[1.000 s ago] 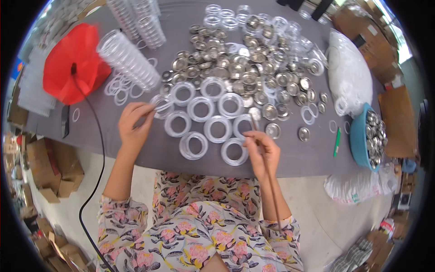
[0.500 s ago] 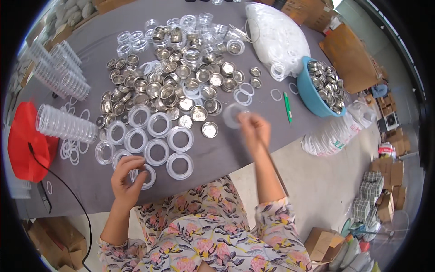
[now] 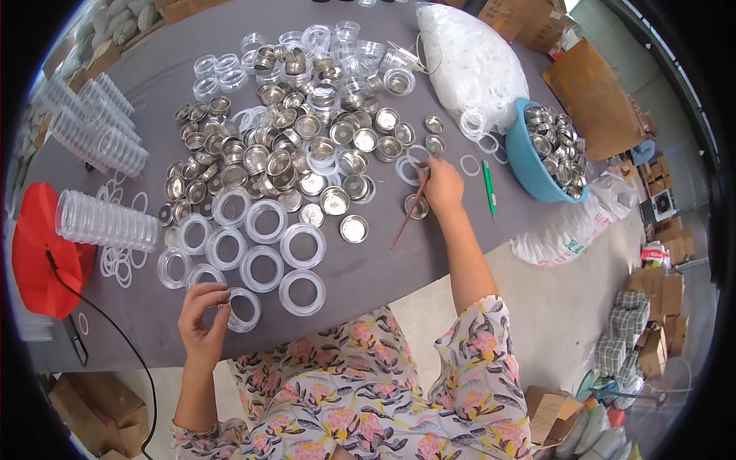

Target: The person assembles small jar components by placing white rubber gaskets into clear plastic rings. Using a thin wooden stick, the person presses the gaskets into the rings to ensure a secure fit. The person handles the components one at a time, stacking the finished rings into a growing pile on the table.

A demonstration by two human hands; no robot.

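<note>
Holding a thin brown stick (image 3: pixel 402 227) in the right hand (image 3: pixel 445 184), with fingertips at flat white rings (image 3: pixel 398 172) on the counter (image 3: pixel 368 268); cannot tell whether touching. Curving the left hand (image 3: pixel 203 316) loosely, with thumb and fingers apart, right beside a thick clear ring (image 3: pixel 245 326). Beyond, a heap of metal cups (image 3: pixel 334 200).

A thin brown stick (image 3: pixel 402 225) slants near flat white rings (image 3: pixel 399 172).

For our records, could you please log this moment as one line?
Left hand: by clear rings, contact unclear | Right hand: holding brown stick at white rings | Nearby: metal cups, blue basin, green pen
</note>
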